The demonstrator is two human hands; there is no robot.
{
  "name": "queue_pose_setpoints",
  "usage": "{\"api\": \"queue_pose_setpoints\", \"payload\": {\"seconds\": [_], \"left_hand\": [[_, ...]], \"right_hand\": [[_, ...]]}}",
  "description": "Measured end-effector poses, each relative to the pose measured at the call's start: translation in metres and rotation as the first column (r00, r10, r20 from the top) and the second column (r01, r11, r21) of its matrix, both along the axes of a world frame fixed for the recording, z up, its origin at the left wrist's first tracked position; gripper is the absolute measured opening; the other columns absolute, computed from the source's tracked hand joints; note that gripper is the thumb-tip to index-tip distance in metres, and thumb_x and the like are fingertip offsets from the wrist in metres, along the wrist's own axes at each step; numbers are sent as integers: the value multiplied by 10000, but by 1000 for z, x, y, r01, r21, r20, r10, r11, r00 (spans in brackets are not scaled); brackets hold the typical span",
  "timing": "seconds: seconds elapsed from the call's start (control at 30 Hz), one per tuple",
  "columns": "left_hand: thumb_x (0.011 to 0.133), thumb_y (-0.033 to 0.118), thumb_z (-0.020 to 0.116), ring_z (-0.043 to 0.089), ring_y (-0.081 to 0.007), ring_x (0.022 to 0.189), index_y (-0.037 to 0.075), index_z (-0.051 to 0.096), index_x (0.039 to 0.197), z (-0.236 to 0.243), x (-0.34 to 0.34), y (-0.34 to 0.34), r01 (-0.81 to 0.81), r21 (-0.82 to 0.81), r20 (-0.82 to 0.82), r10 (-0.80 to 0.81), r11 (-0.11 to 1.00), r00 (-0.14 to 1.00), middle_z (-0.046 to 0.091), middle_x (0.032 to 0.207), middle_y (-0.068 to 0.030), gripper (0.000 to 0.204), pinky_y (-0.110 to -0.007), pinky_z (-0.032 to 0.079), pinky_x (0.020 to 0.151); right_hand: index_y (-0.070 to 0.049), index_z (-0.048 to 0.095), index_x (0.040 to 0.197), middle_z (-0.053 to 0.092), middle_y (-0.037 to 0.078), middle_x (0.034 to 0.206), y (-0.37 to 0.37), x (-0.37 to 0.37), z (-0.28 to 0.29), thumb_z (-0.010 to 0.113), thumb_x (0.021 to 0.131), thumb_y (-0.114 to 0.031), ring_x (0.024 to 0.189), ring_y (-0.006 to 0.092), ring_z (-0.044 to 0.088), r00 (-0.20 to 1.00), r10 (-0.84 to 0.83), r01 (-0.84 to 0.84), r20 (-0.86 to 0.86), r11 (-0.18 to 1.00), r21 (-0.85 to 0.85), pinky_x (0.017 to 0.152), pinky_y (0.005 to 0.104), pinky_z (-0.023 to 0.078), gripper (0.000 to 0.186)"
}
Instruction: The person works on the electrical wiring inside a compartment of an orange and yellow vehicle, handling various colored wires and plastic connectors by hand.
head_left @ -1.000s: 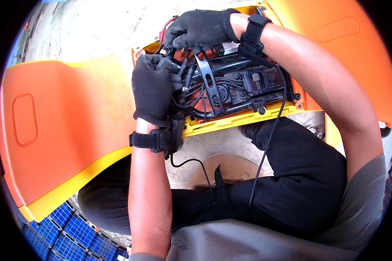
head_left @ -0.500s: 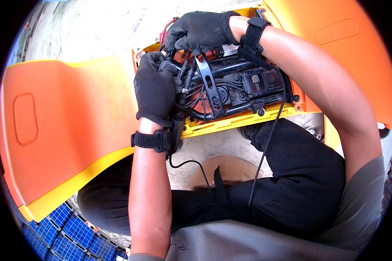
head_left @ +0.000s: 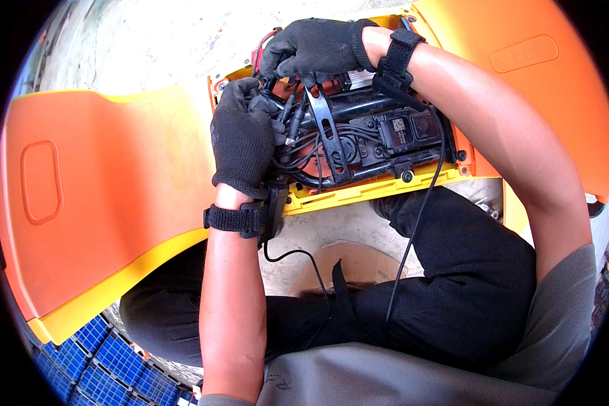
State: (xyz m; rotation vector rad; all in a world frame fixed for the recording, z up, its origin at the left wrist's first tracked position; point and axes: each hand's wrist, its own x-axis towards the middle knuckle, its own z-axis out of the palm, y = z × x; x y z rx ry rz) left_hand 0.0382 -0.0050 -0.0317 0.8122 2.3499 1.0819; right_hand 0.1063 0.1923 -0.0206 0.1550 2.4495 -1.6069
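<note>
We see the left hand [head_left: 243, 139] and the right hand [head_left: 318, 49], both black-gloved, close together at the left end of the open compartment, fingers curled inward; what lies between the fingertips is hidden, so we cannot tell whether either grips a lead. A red wire [head_left: 258, 54] loops up just beside the right hand. Beneath the hands, two inline cable connectors [head_left: 296, 123] lie side by side, and black cables [head_left: 298, 162] run in a loose bundle toward a black module [head_left: 409, 128] seated in the compartment. The slotted metal bracket [head_left: 318, 107] spans the black tubular frame [head_left: 355, 105]. As we judge it, access is done, since the wiring lies exposed, while the cables look untidied and the connection at the fingertips seems unfinished; how many leads are left we cannot tell. Around this run the yellow rim [head_left: 369, 195] and, on either side, the left orange panel [head_left: 115, 169] and right orange panel [head_left: 514, 81].
</note>
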Motion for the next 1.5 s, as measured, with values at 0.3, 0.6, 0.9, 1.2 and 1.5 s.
{"api": "queue_pose_setpoints", "payload": {"seconds": [0.3,0.6,0.9,1.2,1.5], "left_hand": [[890,65,533,612,-117,560,-4,610,977,24,10,8,-28,-96,129,40,995,991,659,729,-66,136,-244,494,506],[869,55,554,590,-92,571,-8,604,1065,11,5,3,4,4,83,-4,1000,997,654,776,-55,211,-230,480,504],[869,67,560,592,-96,564,-19,614,1044,6,5,2,15,2,24,-15,1000,1000,653,747,-65,202,-238,478,500],[883,89,563,592,-99,550,-8,612,1009,3,4,1,17,-10,-9,-17,1000,1000,650,725,-62,166,-244,474,490],[859,91,594,674,-329,800,-12,621,991,13,9,4,-31,-45,60,34,998,998,686,844,-181,169,-401,512,728]], "right_hand": [[-99,717,1081,713,68,799,5,-5,-17,603,854,-104,581,140,636,998,22,-18,-63,997,70,574,310,538,254],[-19,696,1038,706,107,825,17,-1,14,586,861,-118,633,154,654,974,-198,219,108,947,-233,547,289,520,231],[-34,692,962,701,50,776,48,-4,25,570,864,-102,591,115,611,955,-221,244,200,964,-102,547,251,486,170],[-49,692,881,696,108,746,36,1,57,569,835,-128,627,200,639,953,-87,-2,289,955,295,595,329,490,153],[-14,692,905,660,61,672,29,2,25,632,827,-124,523,123,607,974,-50,-29,223,941,336,465,270,494,148]]}}
